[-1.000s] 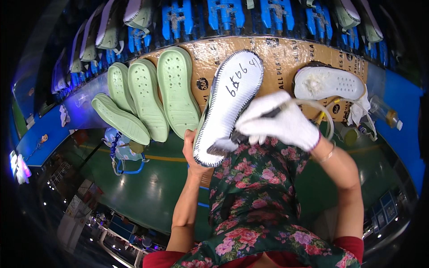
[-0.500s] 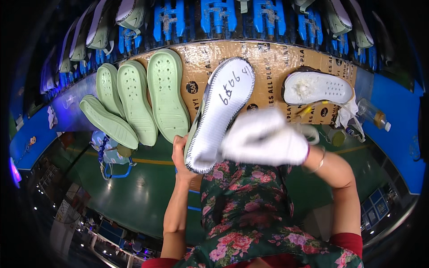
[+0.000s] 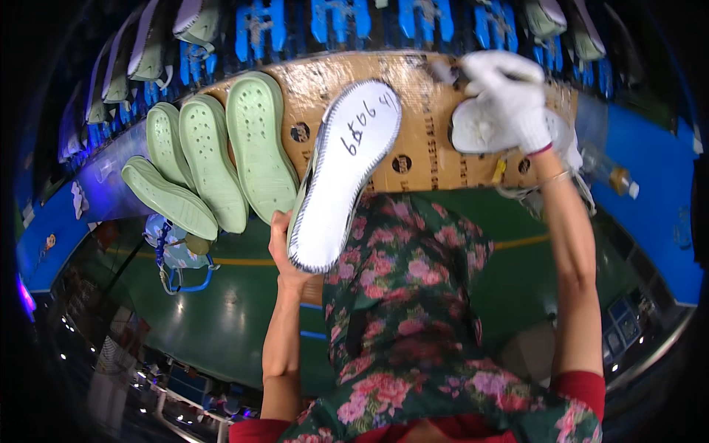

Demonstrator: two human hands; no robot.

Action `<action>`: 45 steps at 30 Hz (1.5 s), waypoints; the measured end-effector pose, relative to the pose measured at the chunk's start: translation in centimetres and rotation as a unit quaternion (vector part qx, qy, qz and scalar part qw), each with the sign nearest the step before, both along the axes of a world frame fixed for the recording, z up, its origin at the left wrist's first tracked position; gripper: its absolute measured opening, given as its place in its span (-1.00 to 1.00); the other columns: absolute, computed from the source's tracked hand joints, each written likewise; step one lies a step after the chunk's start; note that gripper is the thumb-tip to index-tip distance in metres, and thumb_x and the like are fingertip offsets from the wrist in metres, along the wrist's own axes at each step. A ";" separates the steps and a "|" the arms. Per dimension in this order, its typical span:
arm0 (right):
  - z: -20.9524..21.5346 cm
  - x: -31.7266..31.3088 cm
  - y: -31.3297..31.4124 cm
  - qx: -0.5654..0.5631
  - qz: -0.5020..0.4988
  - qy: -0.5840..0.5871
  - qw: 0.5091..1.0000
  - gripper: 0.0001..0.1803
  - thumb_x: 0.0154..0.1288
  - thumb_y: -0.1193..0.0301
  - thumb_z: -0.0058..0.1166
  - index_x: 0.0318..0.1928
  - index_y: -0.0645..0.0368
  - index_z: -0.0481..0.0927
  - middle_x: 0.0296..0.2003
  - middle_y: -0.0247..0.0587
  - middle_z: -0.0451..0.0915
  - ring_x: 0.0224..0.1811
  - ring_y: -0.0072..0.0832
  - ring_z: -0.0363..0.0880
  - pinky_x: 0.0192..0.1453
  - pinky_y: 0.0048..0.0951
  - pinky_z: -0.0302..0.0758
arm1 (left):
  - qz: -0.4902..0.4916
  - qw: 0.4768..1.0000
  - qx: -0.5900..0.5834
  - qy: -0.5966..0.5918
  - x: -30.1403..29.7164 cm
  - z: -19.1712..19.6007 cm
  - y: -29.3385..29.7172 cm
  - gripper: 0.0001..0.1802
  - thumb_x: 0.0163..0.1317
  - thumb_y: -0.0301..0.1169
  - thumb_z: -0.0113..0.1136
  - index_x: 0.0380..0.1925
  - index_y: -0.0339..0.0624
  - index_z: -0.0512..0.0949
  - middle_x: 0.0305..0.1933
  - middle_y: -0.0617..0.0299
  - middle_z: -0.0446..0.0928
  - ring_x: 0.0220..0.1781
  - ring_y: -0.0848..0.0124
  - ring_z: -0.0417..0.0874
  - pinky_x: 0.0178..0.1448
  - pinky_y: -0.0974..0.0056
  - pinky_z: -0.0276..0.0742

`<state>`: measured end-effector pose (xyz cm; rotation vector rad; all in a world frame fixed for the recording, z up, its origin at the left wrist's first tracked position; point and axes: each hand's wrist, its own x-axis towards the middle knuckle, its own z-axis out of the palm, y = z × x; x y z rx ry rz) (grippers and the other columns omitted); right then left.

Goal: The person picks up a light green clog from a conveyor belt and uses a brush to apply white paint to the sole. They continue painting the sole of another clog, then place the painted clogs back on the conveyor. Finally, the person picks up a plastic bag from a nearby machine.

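Note:
My bare left hand [image 3: 284,255] grips the heel end of a white shoe [image 3: 343,173] and holds it up, sole facing me, with dark handwriting near its toe. My right hand [image 3: 509,92], in a white glove, is stretched to the upper right. It rests on top of a second white shoe [image 3: 476,133] that lies on the cardboard-covered bench [image 3: 421,148]. Its fingers are curled around what looks like a thin pen whose tip sticks out to the left. The two hands are far apart.
Several pale green soles [image 3: 255,148] lie fanned out on the bench's left part. A blue rack [image 3: 413,18] with more shoes runs behind it. A clear bottle [image 3: 609,173] stands at the right. My floral apron [image 3: 406,295] fills the middle, above a green floor.
My gloved right hand has left the held shoe's sole and swung up and right onto the second white shoe. The left hand keeps the shoe raised, tilted slightly more upright.

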<state>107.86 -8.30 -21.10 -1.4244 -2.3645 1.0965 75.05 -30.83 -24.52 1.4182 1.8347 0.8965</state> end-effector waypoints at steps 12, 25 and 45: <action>2.2 -3.2 -1.1 -0.011 -0.050 0.284 0.958 -0.84 0.34 0.37 0.17 -0.22 0.19 0.72 -0.35 -0.32 0.70 -0.33 -0.61 0.65 -0.19 -0.55 0.62 | -0.030 0.999 0.001 0.040 -0.6 0.5 -0.1 -0.24 -0.19 -0.36 0.58 0.02 -0.37 0.38 -0.17 0.15 0.49 -0.17 0.36 0.52 -0.01 0.30 0.44; -0.8 -5.0 -7.2 -0.146 -0.005 0.327 0.934 -0.65 0.22 0.34 0.30 -0.05 0.30 0.66 -0.17 -0.11 0.69 -0.13 -0.41 0.68 0.03 -0.44 0.60 | -0.035 0.999 0.010 0.032 -0.1 0.7 0.7 -0.24 -0.21 -0.35 0.59 0.00 -0.31 0.38 -0.18 0.14 0.48 -0.16 0.38 0.52 -0.01 0.31 0.44; 4.6 -2.5 -3.1 -0.023 -0.216 0.272 0.938 -0.83 0.21 0.51 0.28 -0.20 0.32 0.74 -0.33 -0.17 0.74 -0.29 -0.40 0.69 -0.09 -0.38 0.59 | 0.028 0.999 0.002 -0.041 0.4 -0.3 0.4 -0.30 -0.19 -0.36 0.59 -0.07 -0.33 0.38 -0.31 0.15 0.43 -0.30 0.35 0.50 -0.14 0.32 0.44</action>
